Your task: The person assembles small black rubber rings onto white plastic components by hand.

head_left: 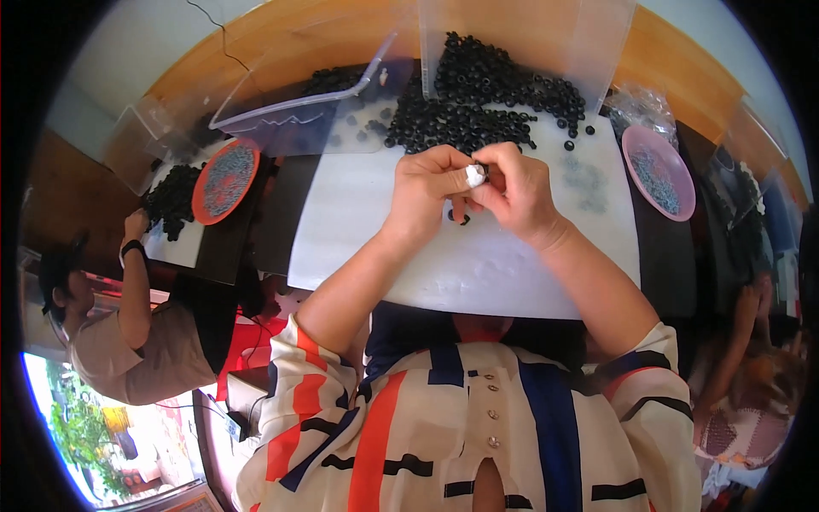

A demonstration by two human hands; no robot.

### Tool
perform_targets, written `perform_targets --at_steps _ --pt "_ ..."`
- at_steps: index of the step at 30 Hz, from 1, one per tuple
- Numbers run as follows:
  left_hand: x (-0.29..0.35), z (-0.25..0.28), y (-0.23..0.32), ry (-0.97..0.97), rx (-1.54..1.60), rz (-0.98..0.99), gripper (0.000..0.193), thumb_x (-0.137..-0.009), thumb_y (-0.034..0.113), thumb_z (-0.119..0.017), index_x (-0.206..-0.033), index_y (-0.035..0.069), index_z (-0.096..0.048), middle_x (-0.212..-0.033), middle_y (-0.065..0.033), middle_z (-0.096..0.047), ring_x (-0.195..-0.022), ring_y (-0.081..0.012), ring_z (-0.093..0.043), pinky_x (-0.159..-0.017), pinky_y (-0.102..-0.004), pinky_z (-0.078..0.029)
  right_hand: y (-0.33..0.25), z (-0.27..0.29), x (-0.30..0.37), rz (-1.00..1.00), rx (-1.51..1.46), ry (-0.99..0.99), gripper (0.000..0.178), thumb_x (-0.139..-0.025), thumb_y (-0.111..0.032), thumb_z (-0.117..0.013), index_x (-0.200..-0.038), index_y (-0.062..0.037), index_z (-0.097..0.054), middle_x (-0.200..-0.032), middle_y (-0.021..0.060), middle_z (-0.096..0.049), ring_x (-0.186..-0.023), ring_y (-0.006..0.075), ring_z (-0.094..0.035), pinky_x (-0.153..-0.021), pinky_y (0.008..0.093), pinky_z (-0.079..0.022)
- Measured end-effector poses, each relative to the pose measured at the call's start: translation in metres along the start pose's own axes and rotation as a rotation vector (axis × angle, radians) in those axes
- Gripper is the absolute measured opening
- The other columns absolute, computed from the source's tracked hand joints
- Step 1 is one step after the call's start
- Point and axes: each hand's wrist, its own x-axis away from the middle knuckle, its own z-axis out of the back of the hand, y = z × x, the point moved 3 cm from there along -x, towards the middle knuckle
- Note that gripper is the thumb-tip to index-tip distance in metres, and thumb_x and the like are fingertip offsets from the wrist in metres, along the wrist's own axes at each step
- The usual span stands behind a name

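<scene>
The fingertips of both hands met above the middle of the white foam sheet (pixel 478 273). The left hand (pixel 426 183) was curled, its thumb and forefinger pinching a small white bandaged or taped tip (pixel 474 176) against a tiny black ring-shaped part (pixel 483 167). The right hand (pixel 520 192) was clenched around the same spot from the other side, its fingers closed on that little ring; how firmly it gripped could not be told. Just under the hands, one more small black ring (pixel 461 220) lay on the sheet.

Beyond the knuckles, toward the far edge of the sheet, a heap of small black rubber rings (pixel 478 102) spilled out of a tipped clear plastic box (pixel 529 34). A second clear plastic tray (pixel 299 107) leaned at the far left corner. A pink round plastic dish of thin metal pieces (pixel 659 171) sat off the right edge, and an orange round dish (pixel 226 181) lay off the left edge, near a co-worker's hand (pixel 135 224) by another dark pile.

The likeliest slip, as I judged it, was the ring popping out of the pinch, since it was tiny and four or more fingers crowded it; it would roll among the loose rings and be lost. A stray elbow could also nudge the pink dish. Open room lay on the near half of the sheet, bare between the forearms and its near edge; the far edge was crowded.
</scene>
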Motion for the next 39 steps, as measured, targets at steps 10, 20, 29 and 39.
perform_targets --at_steps 10,20,29,39 --pt "-0.034 0.057 0.169 0.429 -0.485 -0.497 0.021 -0.083 0.005 -0.065 -0.101 -0.006 -0.068 -0.084 -0.0118 -0.068 -0.068 -0.0193 -0.066 -0.057 -0.0263 -0.049 0.021 0.075 -0.026 -0.051 0.138 0.397 0.023 -0.081 -0.014 -0.077 -0.089 -0.0041 -0.059 -0.056 0.0015 -0.050 -0.050 0.0094 -0.045 -0.049 0.0251 -0.038" --pt "0.149 0.035 0.233 0.141 -0.618 -1.380 0.040 -0.097 0.029 -0.041 -0.112 -0.004 -0.059 -0.109 -0.0250 -0.063 -0.097 -0.0343 -0.065 -0.079 -0.0459 -0.055 0.044 0.130 -0.017 -0.498 0.738 -0.438 0.011 -0.062 -0.009 -0.070 -0.071 -0.0080 -0.064 -0.069 0.0055 -0.062 -0.071 0.0252 -0.061 -0.061 0.0380 -0.045" --pt "0.256 0.042 0.237 0.102 -0.658 -1.398 0.041 -0.096 0.031 -0.043 -0.112 -0.004 -0.058 -0.109 -0.0250 -0.062 -0.098 -0.0349 -0.064 -0.081 -0.0463 -0.053 0.054 0.109 -0.020 -0.376 0.857 -0.299 0.007 -0.071 -0.013 -0.067 -0.074 -0.0078 -0.063 -0.074 0.0098 -0.065 -0.076 0.0293 -0.063 -0.065 0.0418 -0.046" --pt "0.282 0.038 0.228 0.090 -0.724 -1.406 0.043 -0.094 0.033 -0.046 -0.113 -0.003 -0.057 -0.109 -0.0250 -0.061 -0.100 -0.0356 -0.062 -0.083 -0.0468 -0.052 0.052 0.112 -0.023 -0.379 0.799 -0.271 0.012 -0.075 -0.019 -0.067 -0.082 -0.0090 -0.065 -0.076 0.0114 -0.066 -0.077 0.0306 -0.064 -0.067 0.0423 -0.047"
